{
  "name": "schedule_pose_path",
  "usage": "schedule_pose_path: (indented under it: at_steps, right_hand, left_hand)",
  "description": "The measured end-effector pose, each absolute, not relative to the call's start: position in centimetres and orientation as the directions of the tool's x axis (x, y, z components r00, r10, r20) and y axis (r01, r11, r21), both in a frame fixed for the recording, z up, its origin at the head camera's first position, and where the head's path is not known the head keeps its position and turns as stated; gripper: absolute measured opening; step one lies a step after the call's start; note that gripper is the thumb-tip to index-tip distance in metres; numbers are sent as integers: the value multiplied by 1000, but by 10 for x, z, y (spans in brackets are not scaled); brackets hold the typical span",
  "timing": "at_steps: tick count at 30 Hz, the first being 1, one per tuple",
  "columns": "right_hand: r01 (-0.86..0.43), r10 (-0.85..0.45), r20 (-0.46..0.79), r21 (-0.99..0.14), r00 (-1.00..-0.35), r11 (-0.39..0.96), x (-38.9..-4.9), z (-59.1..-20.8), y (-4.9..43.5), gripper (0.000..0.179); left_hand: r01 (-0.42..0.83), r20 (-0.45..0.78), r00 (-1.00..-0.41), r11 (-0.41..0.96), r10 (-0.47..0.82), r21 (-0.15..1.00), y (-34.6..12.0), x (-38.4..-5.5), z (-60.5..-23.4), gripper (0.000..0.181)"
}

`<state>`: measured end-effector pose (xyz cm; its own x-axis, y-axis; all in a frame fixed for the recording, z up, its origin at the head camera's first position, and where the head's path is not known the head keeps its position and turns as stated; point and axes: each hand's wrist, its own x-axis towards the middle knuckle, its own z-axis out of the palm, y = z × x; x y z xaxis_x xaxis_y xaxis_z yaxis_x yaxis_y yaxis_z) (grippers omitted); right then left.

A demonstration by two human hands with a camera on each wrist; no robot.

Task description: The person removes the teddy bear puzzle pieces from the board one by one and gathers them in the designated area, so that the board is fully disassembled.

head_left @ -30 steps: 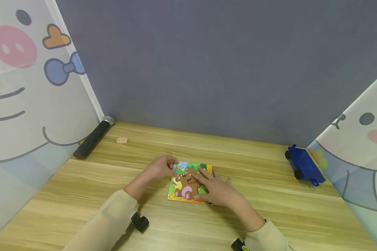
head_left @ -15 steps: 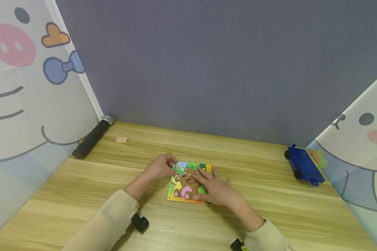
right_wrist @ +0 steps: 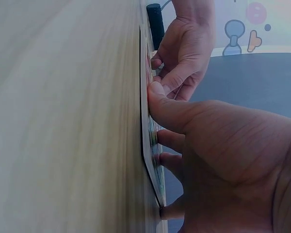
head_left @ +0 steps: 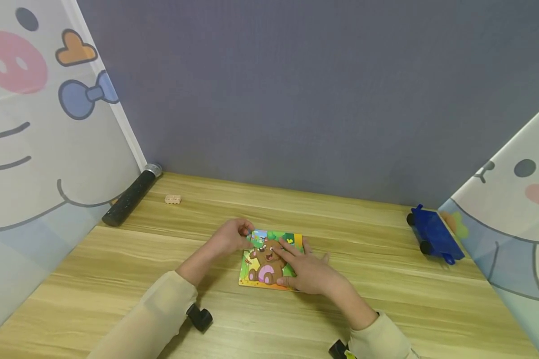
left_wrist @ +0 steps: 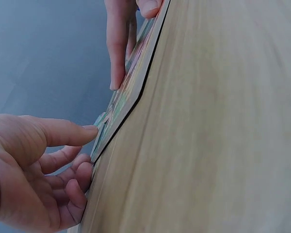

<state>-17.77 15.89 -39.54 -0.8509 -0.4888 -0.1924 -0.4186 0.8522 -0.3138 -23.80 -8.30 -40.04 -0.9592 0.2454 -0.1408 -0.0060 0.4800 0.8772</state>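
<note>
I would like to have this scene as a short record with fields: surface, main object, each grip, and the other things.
Surface: wood-grain table
Main object: bear picture board, lying flat
Left grip: thumb and fingers at the board's far left corner
Right grip: fingers spread over the board's right part, thumb near its front edge
Left side: black microphone with silver head; small pale block to its right
Right side: blue toy cart with black wheels
</note>
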Motion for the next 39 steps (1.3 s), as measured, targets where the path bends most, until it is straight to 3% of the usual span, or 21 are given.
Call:
schedule_pose_path:
  at_steps: [16,29,39]
  right_hand:
    - [-373,-459,-187,-364,-868,854,-177,-395,160,86]
    - [-342,-419,-210,-321,-883,883,-175,-397,157,86]
    - [-256,-322,-225,-279,-920,926,-175,-401,161,109]
  left_hand:
    - [-50,-138,-959,330,248,943,-85,-240,-404,31]
    - [-57,-124,-966,280,228,958,-103,-240,-403,31]
    - [-44,-121,-964,305,239,951,-124,-238,-404,32]
